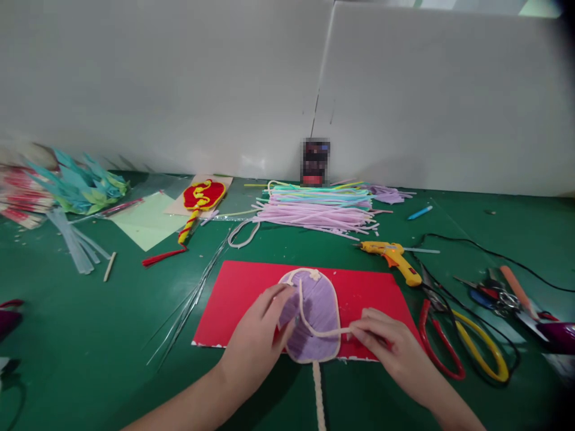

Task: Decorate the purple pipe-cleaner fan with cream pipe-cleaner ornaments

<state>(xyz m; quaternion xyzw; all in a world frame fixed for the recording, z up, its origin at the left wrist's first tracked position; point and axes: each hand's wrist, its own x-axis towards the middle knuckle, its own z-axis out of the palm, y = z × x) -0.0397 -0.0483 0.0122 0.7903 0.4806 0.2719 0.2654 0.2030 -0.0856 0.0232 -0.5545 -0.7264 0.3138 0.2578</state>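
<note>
A purple fan-shaped piece (321, 305) with a cream fuzzy border lies on a red board (238, 293). Its cream braided handle (318, 389) points toward me. My left hand (258, 329) holds the fan at its left edge, thumb and fingers curved around that side and hiding part of the border. Between thumb and fingertips of my right hand (390, 341) is the end of a cream pipe cleaner (321, 333). This pipe cleaner bends in a curve across the fan's face, its other end standing near my left fingertips. A small cream shape decorates the fan's top.
Behind the board lies a pile of pastel pipe cleaners (318, 209). A yellow glue gun (390, 254), pliers (442, 341) and a black cord (476, 242) lie right. Left are thin wires (193, 293), a red-and-yellow fan (203, 196) and clear glue sticks (76, 242).
</note>
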